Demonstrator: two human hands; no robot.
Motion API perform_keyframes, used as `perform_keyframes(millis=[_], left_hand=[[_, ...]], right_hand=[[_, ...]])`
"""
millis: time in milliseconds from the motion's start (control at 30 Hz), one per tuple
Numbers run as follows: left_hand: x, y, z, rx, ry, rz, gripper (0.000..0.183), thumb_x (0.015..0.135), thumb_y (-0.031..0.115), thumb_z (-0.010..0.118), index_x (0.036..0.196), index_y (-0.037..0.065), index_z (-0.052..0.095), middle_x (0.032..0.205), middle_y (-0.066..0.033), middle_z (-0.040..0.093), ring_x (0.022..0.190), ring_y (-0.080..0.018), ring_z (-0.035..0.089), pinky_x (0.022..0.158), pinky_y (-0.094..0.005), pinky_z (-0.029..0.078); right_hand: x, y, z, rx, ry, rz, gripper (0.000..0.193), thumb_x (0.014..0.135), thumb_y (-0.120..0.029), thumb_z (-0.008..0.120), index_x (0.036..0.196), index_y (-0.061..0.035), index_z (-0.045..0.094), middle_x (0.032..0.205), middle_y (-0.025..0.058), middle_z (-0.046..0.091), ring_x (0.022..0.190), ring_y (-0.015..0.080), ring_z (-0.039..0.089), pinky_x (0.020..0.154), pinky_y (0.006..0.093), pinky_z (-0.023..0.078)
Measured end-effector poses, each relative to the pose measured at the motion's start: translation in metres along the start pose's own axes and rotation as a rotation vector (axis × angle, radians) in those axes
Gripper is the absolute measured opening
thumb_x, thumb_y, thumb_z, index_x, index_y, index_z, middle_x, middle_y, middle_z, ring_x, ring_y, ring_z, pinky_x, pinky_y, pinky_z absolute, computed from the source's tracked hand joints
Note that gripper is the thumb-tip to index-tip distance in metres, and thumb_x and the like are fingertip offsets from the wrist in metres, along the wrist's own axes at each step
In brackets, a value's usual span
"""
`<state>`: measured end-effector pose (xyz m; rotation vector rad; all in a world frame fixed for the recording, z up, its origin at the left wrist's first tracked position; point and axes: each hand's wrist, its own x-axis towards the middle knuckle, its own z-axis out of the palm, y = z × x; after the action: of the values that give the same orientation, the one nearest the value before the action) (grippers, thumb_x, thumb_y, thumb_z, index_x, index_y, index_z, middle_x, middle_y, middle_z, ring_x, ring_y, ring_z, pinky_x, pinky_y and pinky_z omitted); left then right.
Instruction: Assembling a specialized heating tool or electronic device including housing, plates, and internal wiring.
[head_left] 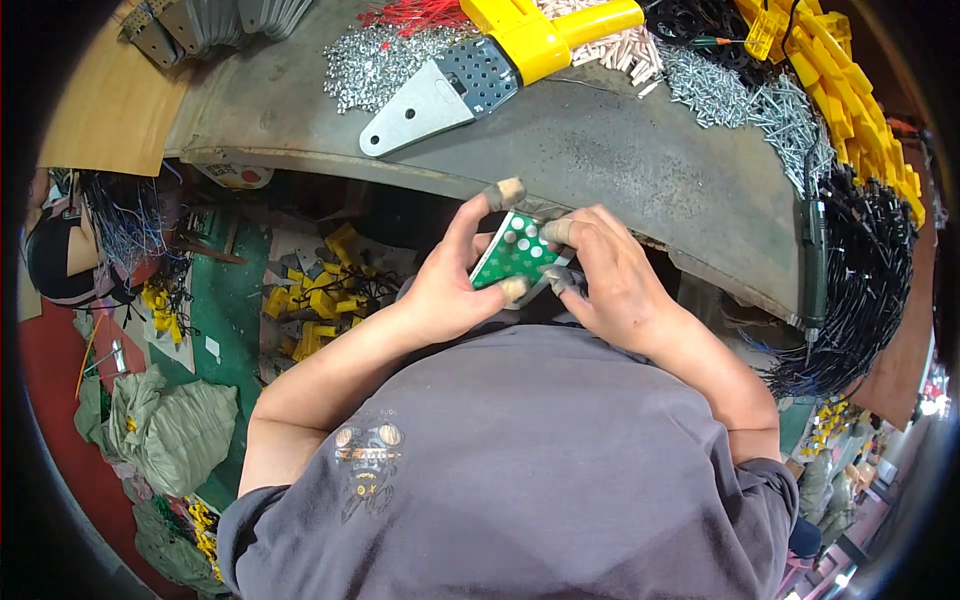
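Here, L hand (446, 282) grips green dotted card (512, 258) w/ thumb & fingers. R hand (617, 276) curls at edge, grip unclear.

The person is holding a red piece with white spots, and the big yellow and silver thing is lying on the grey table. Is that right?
Not quite: the piece with white spots is green, not red, as the head view shows. It is being held, and the big yellow and silver thing is lying on the grey table.
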<state>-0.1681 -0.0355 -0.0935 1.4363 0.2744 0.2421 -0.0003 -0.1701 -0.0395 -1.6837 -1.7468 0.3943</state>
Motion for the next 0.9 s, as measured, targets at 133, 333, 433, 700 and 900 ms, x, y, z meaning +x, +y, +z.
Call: perform_keyframes(millis=[133, 333, 433, 700, 900], left_hand=[[0.001, -0.010, 0.007, 0.048, 0.100, -0.029, 0.080, 0.084, -0.005, 0.063, 0.148, 0.009, 0.016, 0.117, -0.0164, 0.058, 0.105, -0.0184, 0.059, 0.088, -0.0299, 0.048], [0.005, -0.013, 0.012, 0.109, 0.168, 0.112, 0.071, 0.083, 0.000, 0.065, 0.141, 0.005, 0.024, 0.099, -0.0120, 0.066, 0.094, -0.0161, 0.063, 0.082, -0.0284, 0.048], [0.006, -0.013, 0.014, 0.051, 0.185, 0.137, 0.070, 0.084, 0.001, 0.065, 0.141, 0.005, 0.024, 0.096, -0.0115, 0.067, 0.093, -0.0168, 0.064, 0.083, -0.0288, 0.049], [-0.002, 0.003, -0.025, 0.734, 0.132, 0.442, 0.062, 0.078, 0.004, 0.072, 0.131, -0.002, 0.040, 0.097, -0.0152, 0.063, 0.075, -0.0163, 0.061, 0.061, -0.0286, 0.049], [0.060, 0.063, -0.037, 1.209, 0.368, 0.578, 0.055, 0.070, 0.013, 0.076, 0.119, 0.006, 0.053, 0.117, -0.0205, 0.052, 0.101, -0.0385, 0.052, 0.086, -0.0453, 0.043]], right_hand=[[-0.005, 0.005, 0.010, -0.023, 0.054, 0.008, 0.052, 0.064, 0.008, 0.070, 0.111, -0.0014, 0.050, 0.104, 0.0155, 0.055, 0.095, 0.0352, 0.054, 0.082, 0.0447, 0.045], [-0.005, 0.005, 0.012, -0.055, 0.065, -0.024, 0.050, 0.063, 0.009, 0.068, 0.109, -0.0017, 0.051, 0.098, 0.0137, 0.056, 0.089, 0.0333, 0.055, 0.076, 0.0429, 0.043], [-0.007, 0.006, 0.012, -0.045, 0.028, -0.044, 0.049, 0.065, 0.010, 0.068, 0.109, -0.0025, 0.051, 0.093, 0.0131, 0.056, 0.085, 0.0321, 0.056, 0.074, 0.0417, 0.042], [0.006, 0.013, -0.028, 0.217, 0.199, 0.125, 0.045, 0.075, 0.010, 0.065, 0.116, -0.0035, 0.052, 0.092, 0.0077, 0.058, 0.087, 0.0205, 0.060, 0.082, 0.0331, 0.049], [0.103, 0.068, -0.084, 0.269, 0.203, 0.053, 0.046, 0.082, 0.005, 0.062, 0.125, -0.0029, 0.047, 0.097, 0.0027, 0.053, 0.092, 0.0125, 0.054, 0.088, 0.0288, 0.046]])
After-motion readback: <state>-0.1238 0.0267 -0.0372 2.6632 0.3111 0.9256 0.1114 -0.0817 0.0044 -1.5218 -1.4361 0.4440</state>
